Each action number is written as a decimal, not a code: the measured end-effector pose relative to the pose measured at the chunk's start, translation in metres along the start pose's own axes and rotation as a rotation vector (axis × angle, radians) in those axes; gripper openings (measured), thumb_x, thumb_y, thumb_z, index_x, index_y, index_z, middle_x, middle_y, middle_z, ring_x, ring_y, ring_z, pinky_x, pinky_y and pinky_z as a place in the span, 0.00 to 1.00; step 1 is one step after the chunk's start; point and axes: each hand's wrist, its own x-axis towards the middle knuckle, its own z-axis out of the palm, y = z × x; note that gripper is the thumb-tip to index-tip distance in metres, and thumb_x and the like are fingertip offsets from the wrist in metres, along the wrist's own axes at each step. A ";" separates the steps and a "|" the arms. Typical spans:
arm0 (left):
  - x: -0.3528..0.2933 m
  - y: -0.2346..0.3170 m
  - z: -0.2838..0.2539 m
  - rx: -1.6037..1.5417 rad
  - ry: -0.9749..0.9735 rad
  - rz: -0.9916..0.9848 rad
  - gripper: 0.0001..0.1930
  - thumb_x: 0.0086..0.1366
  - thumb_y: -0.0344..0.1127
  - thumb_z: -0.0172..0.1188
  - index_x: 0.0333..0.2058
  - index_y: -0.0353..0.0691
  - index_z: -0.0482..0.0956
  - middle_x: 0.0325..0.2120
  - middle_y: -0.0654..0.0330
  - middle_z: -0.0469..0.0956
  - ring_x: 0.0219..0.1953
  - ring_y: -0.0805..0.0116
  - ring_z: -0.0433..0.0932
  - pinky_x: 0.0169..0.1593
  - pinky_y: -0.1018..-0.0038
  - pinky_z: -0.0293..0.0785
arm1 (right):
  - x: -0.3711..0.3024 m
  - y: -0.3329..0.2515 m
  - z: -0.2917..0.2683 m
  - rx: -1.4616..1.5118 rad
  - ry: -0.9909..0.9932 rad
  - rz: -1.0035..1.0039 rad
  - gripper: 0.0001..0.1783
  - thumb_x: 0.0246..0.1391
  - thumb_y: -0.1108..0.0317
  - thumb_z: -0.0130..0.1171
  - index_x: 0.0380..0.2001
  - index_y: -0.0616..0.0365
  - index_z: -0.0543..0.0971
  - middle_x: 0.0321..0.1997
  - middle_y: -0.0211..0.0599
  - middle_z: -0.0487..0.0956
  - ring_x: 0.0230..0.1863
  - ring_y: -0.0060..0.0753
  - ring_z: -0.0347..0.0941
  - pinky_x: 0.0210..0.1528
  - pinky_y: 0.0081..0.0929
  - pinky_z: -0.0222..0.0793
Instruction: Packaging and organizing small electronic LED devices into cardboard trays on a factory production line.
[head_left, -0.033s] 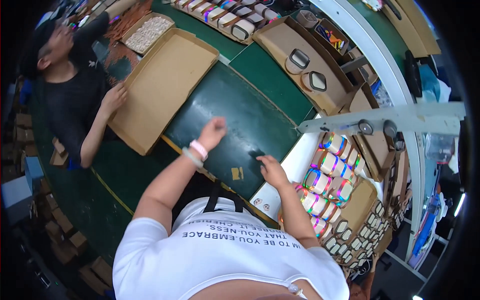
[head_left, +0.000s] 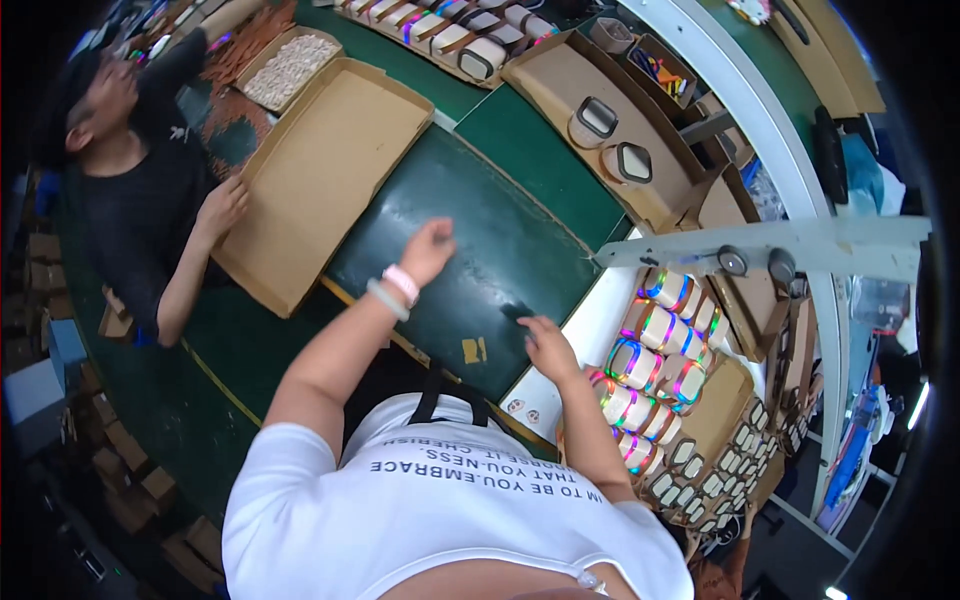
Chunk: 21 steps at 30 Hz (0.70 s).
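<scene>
My left hand (head_left: pixel 428 252) is over the dark green tabletop (head_left: pixel 400 195), its fingers curled in; whatever they may hold is hidden. A pink band (head_left: pixel 402 285) and a pale bangle (head_left: pixel 388 299) circle that wrist. Close to the table's right edge, my right hand (head_left: pixel 550 350) has its fingers loosely bent and partly apart, with nothing visible in them. A dark smudge (head_left: pixel 515 311) lies just beyond its fingertips, and yellowish tape scraps (head_left: pixel 474 350) are on the tabletop to its left.
At left, a co-worker's hand (head_left: pixel 222 207) touches a shallow cardboard tray (head_left: pixel 325 180). Several lit, cream block-shaped devices (head_left: pixel 640 362) stand at right beside many small pale pieces (head_left: pixel 700 480). A far-right box holds two rounded cases (head_left: pixel 627 163). A metal bar (head_left: pixel 800 245) crosses above.
My left hand has shifted slightly forward, away from my body. My right hand has moved a little to the right. The cardboard tray looks nearly unchanged.
</scene>
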 end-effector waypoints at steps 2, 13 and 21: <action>0.067 0.019 0.003 0.136 -0.017 0.111 0.20 0.55 0.33 0.59 0.47 0.34 0.72 0.44 0.48 0.75 0.47 0.55 0.75 0.53 0.68 0.69 | -0.016 0.010 0.003 -0.001 0.079 0.106 0.20 0.47 0.77 0.53 0.47 0.57 0.73 0.46 0.48 0.73 0.48 0.51 0.70 0.52 0.36 0.66; 0.338 0.040 0.029 0.963 -0.011 0.506 0.13 0.55 0.37 0.58 0.36 0.35 0.78 0.36 0.49 0.77 0.43 0.53 0.74 0.45 0.62 0.73 | -0.089 0.011 0.080 0.353 0.335 0.624 0.19 0.51 0.81 0.50 0.47 0.59 0.73 0.39 0.32 0.76 0.37 0.26 0.73 0.37 0.23 0.71; 0.353 0.051 0.027 0.885 -0.003 0.431 0.10 0.56 0.42 0.58 0.26 0.44 0.83 0.32 0.58 0.80 0.40 0.57 0.76 0.42 0.65 0.73 | 0.148 0.029 0.009 0.657 0.492 0.343 0.21 0.50 0.84 0.46 0.47 0.58 0.73 0.34 0.26 0.74 0.37 0.19 0.69 0.39 0.19 0.66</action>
